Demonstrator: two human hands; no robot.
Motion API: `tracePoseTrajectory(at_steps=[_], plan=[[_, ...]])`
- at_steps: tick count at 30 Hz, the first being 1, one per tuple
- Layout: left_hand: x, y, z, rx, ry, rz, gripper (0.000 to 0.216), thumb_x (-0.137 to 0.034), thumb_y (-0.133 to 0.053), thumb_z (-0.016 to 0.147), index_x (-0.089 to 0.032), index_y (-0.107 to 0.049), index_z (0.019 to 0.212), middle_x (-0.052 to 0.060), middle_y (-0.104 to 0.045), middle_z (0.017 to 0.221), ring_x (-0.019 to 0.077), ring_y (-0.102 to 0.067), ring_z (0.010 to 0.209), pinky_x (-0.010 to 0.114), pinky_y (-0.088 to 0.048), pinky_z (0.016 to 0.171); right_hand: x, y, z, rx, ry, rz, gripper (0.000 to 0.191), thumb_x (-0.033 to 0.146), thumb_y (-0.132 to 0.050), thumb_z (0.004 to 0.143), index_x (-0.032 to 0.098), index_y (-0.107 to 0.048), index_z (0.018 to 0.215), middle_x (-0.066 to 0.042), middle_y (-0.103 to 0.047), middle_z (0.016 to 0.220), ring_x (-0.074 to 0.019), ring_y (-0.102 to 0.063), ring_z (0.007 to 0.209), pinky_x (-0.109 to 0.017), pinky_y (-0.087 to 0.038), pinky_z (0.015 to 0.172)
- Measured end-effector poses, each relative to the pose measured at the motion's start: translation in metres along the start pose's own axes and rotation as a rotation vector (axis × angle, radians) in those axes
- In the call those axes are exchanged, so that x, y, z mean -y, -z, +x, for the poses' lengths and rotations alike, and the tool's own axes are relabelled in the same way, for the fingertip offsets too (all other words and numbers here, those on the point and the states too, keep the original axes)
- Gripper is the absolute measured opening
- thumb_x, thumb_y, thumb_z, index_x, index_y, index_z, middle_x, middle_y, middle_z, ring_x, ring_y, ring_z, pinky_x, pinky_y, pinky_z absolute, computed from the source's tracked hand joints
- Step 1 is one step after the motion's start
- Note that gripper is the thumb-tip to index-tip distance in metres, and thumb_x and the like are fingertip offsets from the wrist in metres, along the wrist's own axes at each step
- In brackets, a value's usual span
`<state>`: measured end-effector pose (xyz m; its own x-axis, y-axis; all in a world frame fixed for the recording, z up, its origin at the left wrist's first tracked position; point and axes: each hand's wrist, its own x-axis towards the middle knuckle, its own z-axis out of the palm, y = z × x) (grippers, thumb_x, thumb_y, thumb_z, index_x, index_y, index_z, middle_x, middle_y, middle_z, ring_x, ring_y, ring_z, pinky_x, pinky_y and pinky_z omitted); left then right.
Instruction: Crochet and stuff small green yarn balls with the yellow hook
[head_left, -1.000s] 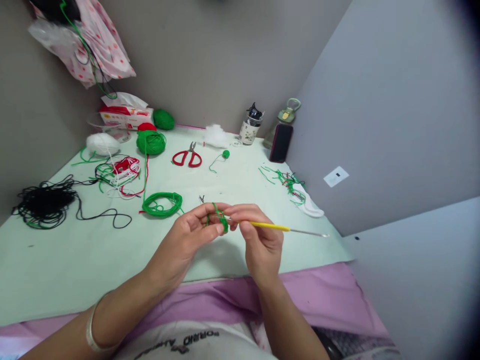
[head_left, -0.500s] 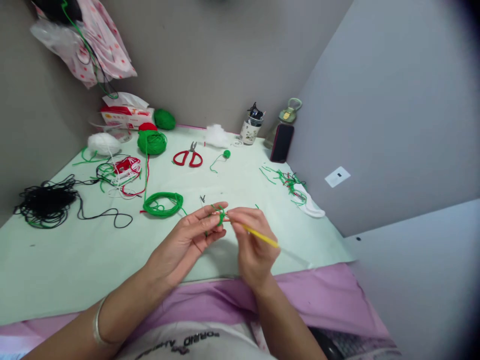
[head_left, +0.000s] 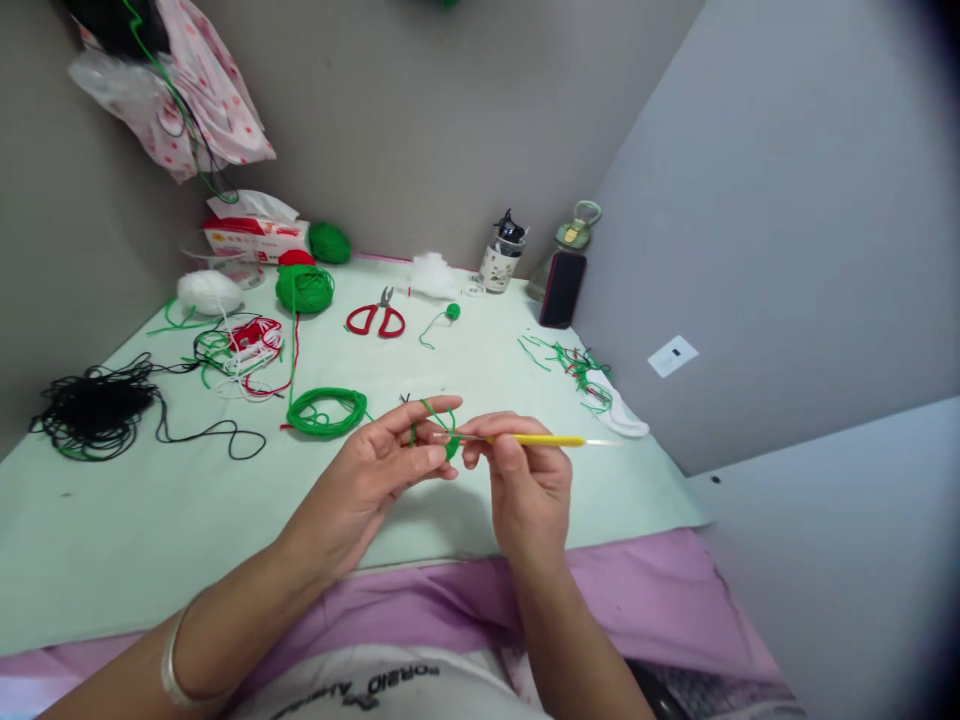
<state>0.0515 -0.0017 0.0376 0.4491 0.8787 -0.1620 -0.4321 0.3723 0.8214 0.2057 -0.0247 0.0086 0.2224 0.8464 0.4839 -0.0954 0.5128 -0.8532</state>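
The relation that matters is between the hook (head_left: 541, 440) and the small green piece (head_left: 452, 448). The hook lies almost level, its long axis running left to right, with its yellow handle in the right hand (head_left: 531, 485) and its thin metal end pointing left, reaching across the upper part of the piece. Whether the tip sits inside a loop is too small to tell. The left hand (head_left: 386, 462) is nearer, being on the piece itself; from the right hand the piece lies just to the left, close to the fingertips.

The left hand pinches the piece at its thumb tip, with the index finger stretched out on the far side and a strand of green yarn (head_left: 434, 413) running from that finger down to the piece. The right hand closes thumb and fingers around the handle near its left end.

The piece is in the middle of the scene, above the near part of the table (head_left: 262, 520). It looks small, compact and bright green, partly hidden by the left thumb; its stitches do not show clearly. A coil of green yarn (head_left: 328, 430) lies to the left of the hands, and red-handled scissors (head_left: 391, 322) lie farther off.
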Motion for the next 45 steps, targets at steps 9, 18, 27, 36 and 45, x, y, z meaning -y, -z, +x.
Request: tracePoseTrajectory(at_steps=[9,18,27,36,45], plan=[[0.002,0.005,-0.003,-0.020,-0.142,0.136,0.036,-0.027,-0.082,0.084,-0.029,-0.078,0.119,-0.002,-0.062,0.081,0.0133,-0.061,0.080,0.025,-0.051,0.082,0.008,0.004,-0.007,0.121,0.227,-0.324,0.022,0.018,-0.051,0.103,0.025,-0.071,0.109,-0.006,-0.075,0.097,-0.0177,-0.073,0.085,-0.035,-0.063,0.075],[0.002,0.003,0.001,-0.003,0.088,-0.132,0.031,-0.026,-0.087,0.078,-0.022,-0.080,0.108,0.001,-0.073,0.091,0.0119,-0.067,0.078,0.026,-0.056,0.084,0.007,0.000,-0.008,0.019,0.307,-0.369,0.025,0.015,-0.054,0.101,0.027,-0.074,0.110,-0.005,-0.072,0.096,-0.0170,-0.069,0.079,-0.034,-0.061,0.068],[0.005,0.001,-0.002,-0.042,-0.045,0.045,0.027,-0.028,-0.084,0.081,-0.025,-0.080,0.108,0.001,-0.074,0.095,0.0164,-0.069,0.090,0.029,-0.052,0.091,0.005,-0.005,-0.004,0.036,0.175,-0.222,0.019,0.019,-0.059,0.100,0.026,-0.076,0.103,-0.005,-0.076,0.095,-0.0177,-0.070,0.083,-0.032,-0.060,0.068],[0.002,0.007,-0.002,-0.085,-0.074,0.038,0.025,-0.028,-0.085,0.080,-0.023,-0.081,0.104,-0.001,-0.066,0.085,0.0141,-0.064,0.083,0.027,-0.053,0.086,0.005,0.000,-0.007,-0.031,0.146,-0.189,0.018,0.020,-0.058,0.101,0.025,-0.076,0.100,-0.003,-0.073,0.090,-0.0156,-0.066,0.074,-0.032,-0.056,0.068],[0.009,0.002,-0.004,-0.039,-0.086,0.075,0.029,-0.028,-0.082,0.084,-0.027,-0.079,0.112,0.000,-0.073,0.092,0.0162,-0.068,0.093,0.027,-0.051,0.091,0.004,-0.007,-0.003,0.040,0.141,-0.125,0.017,0.022,-0.061,0.100,0.026,-0.078,0.101,-0.005,-0.077,0.095,-0.0186,-0.072,0.090,-0.030,-0.060,0.070]])
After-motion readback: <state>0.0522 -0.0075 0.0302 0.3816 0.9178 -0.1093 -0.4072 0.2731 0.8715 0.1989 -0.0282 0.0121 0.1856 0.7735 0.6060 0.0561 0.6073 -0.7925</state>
